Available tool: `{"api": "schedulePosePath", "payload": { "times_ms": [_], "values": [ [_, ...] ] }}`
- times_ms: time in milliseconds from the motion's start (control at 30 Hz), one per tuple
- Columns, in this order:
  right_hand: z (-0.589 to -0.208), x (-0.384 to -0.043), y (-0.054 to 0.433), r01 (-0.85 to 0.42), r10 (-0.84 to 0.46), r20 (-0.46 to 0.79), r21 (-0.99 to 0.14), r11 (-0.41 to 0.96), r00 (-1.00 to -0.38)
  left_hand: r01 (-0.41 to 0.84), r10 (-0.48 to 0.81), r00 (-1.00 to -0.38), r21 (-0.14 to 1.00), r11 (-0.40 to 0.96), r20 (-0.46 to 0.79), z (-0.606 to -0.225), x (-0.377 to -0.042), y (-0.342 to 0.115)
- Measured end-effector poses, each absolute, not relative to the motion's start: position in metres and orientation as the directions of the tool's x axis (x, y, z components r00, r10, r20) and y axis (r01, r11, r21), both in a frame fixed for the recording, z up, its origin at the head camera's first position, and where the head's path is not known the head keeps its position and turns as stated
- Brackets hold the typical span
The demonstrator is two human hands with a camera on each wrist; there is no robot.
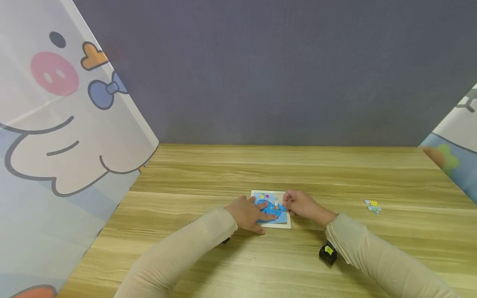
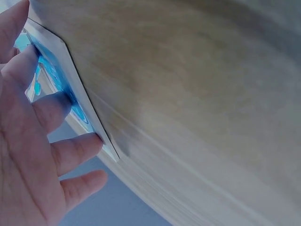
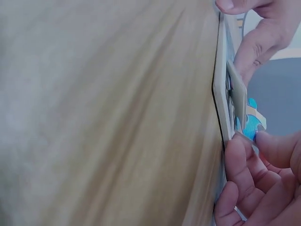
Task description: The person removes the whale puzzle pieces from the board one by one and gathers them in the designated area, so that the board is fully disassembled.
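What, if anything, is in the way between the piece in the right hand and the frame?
Possibly one thing: in the right wrist view, a tilted piece sticks up at the frame, close to the blue piece that the right hand pinches.

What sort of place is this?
Probably a screened-off tabletop workspace, perhaps a booth: a wood-grain table, a plain grey back panel behind it and a cartoon-printed panel along its left side.

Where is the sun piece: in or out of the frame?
Out: the sun piece lies on the table, well apart from the frame.
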State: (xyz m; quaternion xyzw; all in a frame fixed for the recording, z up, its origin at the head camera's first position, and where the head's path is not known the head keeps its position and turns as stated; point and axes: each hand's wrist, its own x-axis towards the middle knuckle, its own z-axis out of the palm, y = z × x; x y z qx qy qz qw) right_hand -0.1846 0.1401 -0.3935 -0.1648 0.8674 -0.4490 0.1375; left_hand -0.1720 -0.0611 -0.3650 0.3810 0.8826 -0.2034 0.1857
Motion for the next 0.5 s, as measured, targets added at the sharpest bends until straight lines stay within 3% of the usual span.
{"api": "schedulePosePath", "payload": {
  "times_ms": [100,333,500],
  "values": [
    [-0.392,-0.183,0.138,-0.216,-0.410,-0.049,-0.790,0.574,-0.911,0.744,0.590,-0.643,-0.217,0.632,-0.488,-0.364,-0.172,-0.060],
    [-0.377,-0.176,0.135,-0.401,-0.460,0.052,-0.584,0.706,-0.886,0.742,0.583,-0.641,-0.210,0.637,-0.499,-0.365,-0.172,-0.060],
    [-0.372,-0.177,0.137,-0.407,-0.458,0.058,-0.565,0.717,-0.887,0.741,0.583,-0.642,-0.206,0.640,-0.498,-0.366,-0.173,-0.061]
  ]
}}
